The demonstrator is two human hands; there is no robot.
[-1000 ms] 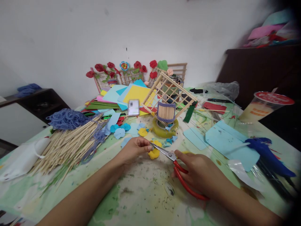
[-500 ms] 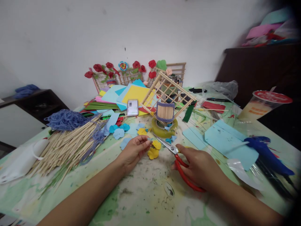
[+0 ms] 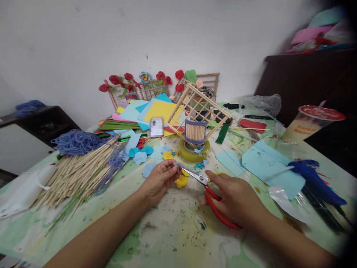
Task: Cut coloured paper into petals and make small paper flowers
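Note:
My left hand [image 3: 159,180] pinches a small piece of bluish paper [image 3: 176,167] between thumb and fingers; most of it is hidden. My right hand [image 3: 239,199] grips a pair of scissors [image 3: 201,178] with red handles. Their blades point left, and the tips reach the fingertips of my left hand at the paper. Just beneath the blades lie yellow paper flowers [image 3: 182,181], partly covered. Several blue paper flowers [image 3: 140,158] rest beyond my left hand. A roll of yellowish tape [image 3: 192,155] lies beyond the blades, with small blue scraps about it.
A wooden stick lattice [image 3: 195,111] stands tilted behind the tape. To the left are a bundle of sticks [image 3: 75,175] and blue yarn [image 3: 78,141]. On the right lie light blue paper [image 3: 267,163], a blue glue gun [image 3: 318,182] and a lidded drink cup [image 3: 309,124].
The scissors in my right hand have moved slightly left, bringing their tips to the paper at my left fingertips. My left hand has stayed nearly in place.

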